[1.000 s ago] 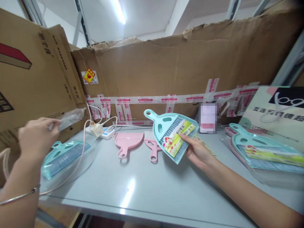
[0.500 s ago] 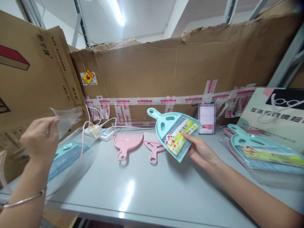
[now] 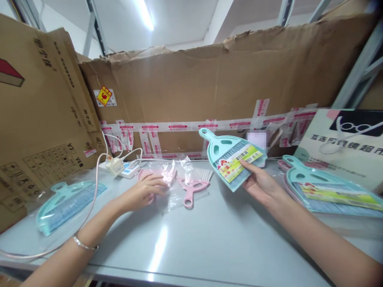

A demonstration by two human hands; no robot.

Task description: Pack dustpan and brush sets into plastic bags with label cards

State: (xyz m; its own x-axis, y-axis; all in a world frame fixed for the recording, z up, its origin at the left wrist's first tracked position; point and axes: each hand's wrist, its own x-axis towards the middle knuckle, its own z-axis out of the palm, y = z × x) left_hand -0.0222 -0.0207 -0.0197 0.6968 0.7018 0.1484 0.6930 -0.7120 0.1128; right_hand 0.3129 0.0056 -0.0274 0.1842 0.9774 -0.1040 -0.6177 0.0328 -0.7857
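Observation:
In my right hand [image 3: 261,184] is a teal dustpan [image 3: 216,148] with a blue-bristled brush nested in it and a yellow-green paper label [image 3: 239,162] across the front. My thumb presses on the label, and the set is tilted above the table. My left hand [image 3: 146,190] reaches over a pink dustpan [image 3: 143,173], palm down with fingers stretched out, on or just over a crumpled clear plastic bag [image 3: 173,201]. The bag partly covers the pink dustpan and a pink brush [image 3: 194,185] with pale bristles. My hand hides part of the dustpan.
A bagged teal set [image 3: 67,205] lies at left beside a cable [image 3: 95,193]. A power strip [image 3: 128,171] with plugs stands behind. More wrapped sets [image 3: 311,175] lie at right before a printed bag [image 3: 353,147]. Cardboard [image 3: 179,87] walls the back.
My left hand has moved from the far left to the middle, and the clear bag now lies over the pink pieces. My right hand has lifted the teal set slightly.

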